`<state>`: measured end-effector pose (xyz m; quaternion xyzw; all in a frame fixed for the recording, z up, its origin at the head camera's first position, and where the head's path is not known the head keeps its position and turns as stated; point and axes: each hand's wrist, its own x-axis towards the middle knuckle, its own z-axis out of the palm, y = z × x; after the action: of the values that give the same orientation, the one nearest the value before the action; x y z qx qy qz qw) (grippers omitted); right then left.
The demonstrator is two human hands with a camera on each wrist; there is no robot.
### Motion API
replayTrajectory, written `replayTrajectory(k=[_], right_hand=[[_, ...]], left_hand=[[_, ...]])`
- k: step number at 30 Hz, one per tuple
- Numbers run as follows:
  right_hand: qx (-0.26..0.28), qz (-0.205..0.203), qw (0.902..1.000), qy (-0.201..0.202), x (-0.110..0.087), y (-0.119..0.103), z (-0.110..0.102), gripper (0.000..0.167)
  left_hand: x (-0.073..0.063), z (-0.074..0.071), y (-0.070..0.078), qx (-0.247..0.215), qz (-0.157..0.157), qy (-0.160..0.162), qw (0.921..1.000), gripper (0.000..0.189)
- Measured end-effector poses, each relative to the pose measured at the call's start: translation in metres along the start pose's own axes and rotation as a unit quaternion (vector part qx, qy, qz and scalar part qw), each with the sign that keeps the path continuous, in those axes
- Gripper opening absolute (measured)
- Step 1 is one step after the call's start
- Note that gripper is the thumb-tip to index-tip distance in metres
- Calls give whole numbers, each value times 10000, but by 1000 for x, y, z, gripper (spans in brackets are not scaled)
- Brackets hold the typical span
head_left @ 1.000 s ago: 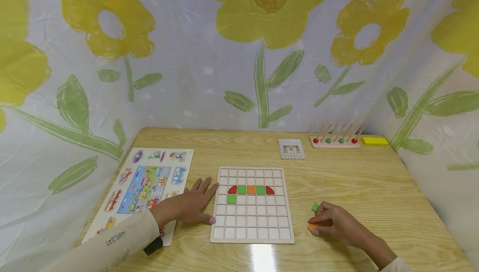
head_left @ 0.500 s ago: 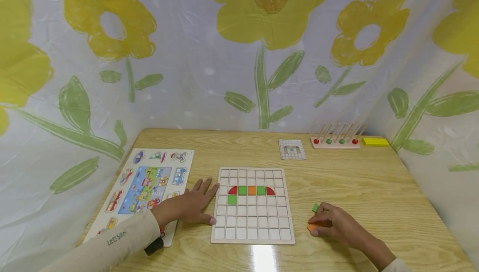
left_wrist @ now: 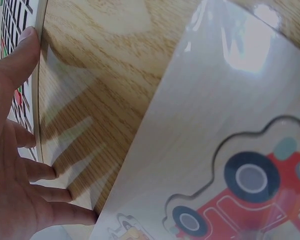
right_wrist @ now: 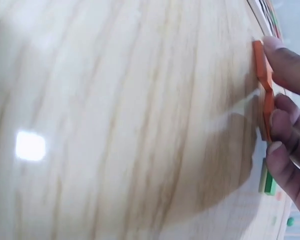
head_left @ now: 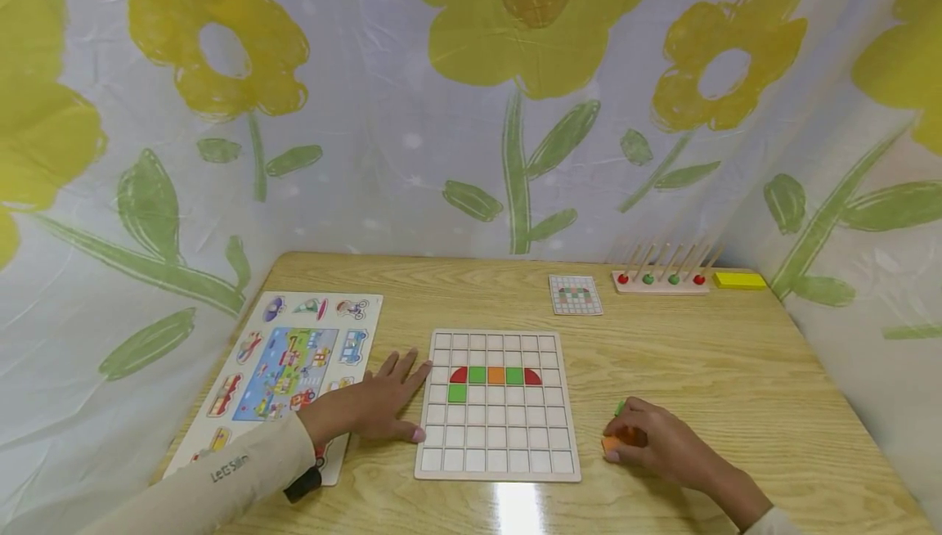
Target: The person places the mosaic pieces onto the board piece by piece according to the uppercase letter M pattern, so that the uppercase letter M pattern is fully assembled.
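Pinching flat orange tiles [right_wrist: 260,61], right grip [head_left: 657,439] curled, left grip [head_left: 378,404] splayed beside gridded board [head_left: 495,437]

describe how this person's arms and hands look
The left hand and right hand are bare, without gloves. The left sleeve is long and cream with dark lettering; a small black object shows beside it. Only the edge of the pale right sleeve shows.

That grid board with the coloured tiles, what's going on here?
Someone is at a table with a grid board. Their right hand grips orange tiles to the right of it, with a green tile close by; their left hand lies spread at the board's left edge. On the board sits a row of five tiles, with one more green piece below its left end. A small patterned card lies beyond.
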<state>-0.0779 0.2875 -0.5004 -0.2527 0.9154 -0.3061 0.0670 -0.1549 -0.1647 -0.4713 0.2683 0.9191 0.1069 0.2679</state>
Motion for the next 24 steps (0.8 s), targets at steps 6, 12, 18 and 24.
replayTrajectory(k=[6,12,18,24], right_hand=[[364,-429,9984,-83,-2,3,-2,30],[449,-555,9974,-134,-3,5,0,28],[214,-679,9974,-67,-1,3,0,20],[213,-514,9981,-250,3,-1,-2,15]], left_hand=[[0,0,0,37,-11,2,10000,106],[0,0,-1,34,42,6,10000,106],[-2,-2,1,35,18,-12,10000,106],[-3,-2,3,31,4,-7,10000,106]])
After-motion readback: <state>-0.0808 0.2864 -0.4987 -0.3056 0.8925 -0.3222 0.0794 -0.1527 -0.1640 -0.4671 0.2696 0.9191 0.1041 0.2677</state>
